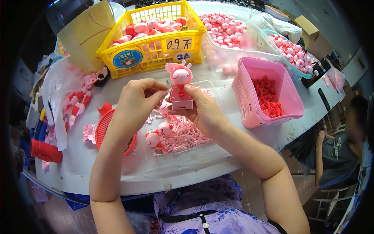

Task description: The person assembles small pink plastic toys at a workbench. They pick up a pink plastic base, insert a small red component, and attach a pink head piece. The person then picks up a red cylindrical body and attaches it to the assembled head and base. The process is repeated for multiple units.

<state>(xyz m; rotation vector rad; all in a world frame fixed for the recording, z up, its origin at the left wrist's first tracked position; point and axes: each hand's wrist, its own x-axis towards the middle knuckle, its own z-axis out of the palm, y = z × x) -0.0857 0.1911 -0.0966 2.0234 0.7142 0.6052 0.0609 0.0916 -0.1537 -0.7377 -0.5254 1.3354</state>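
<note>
White table (74, 163) below, pink figurine (180, 79) between right-hand fingers (195, 94).

a red cylinder (46, 151) lies far left, and a dark-shirted person (339, 158) is far right.

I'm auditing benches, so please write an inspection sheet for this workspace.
Surface: pale table, crowded with containers.
Job's things: pink figure, upright; clear tray holding thin pink pieces.
Clutter: plastic sheet and red cylinder at left.
Hands: right hand grips the figure; left hand beside it, fingertips close together, contents unclear.
Cables: nothing seen.
Surroundings: another person in a dark shirt, beyond the table's right side.
</note>
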